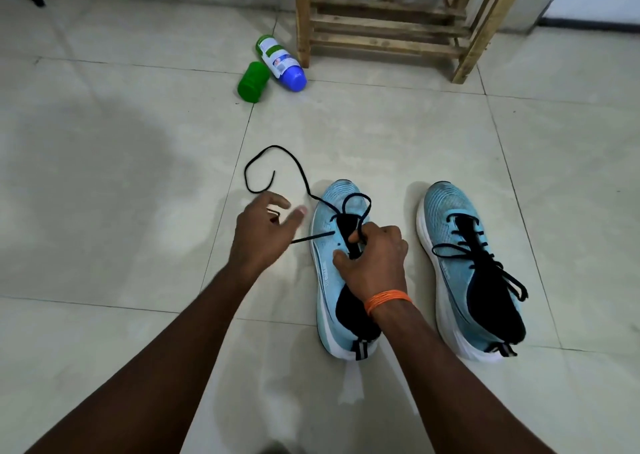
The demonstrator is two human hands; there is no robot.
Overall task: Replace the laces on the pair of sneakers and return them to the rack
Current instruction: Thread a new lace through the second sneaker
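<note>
Wooden rack [391, 28] stands by the far wall, well apart from the shoes. Two pale-blue knit sneakers sit on the tile floor [104, 176]: the laced sneaker [450, 246] and the barely threaded sneaker [327, 280] beside it. Black lace [301, 173] trails off its toe — judged light and limp, best taken at the stiff tip. Right hand [375, 256] pinches the lace over the tongue. Left hand [263, 232] hovers spread — holding nothing.

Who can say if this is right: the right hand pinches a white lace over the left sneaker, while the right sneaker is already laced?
The lace is black, not white, as the head view shows. The right hand pinches it over the left sneaker, while the right sneaker is already laced.
</note>
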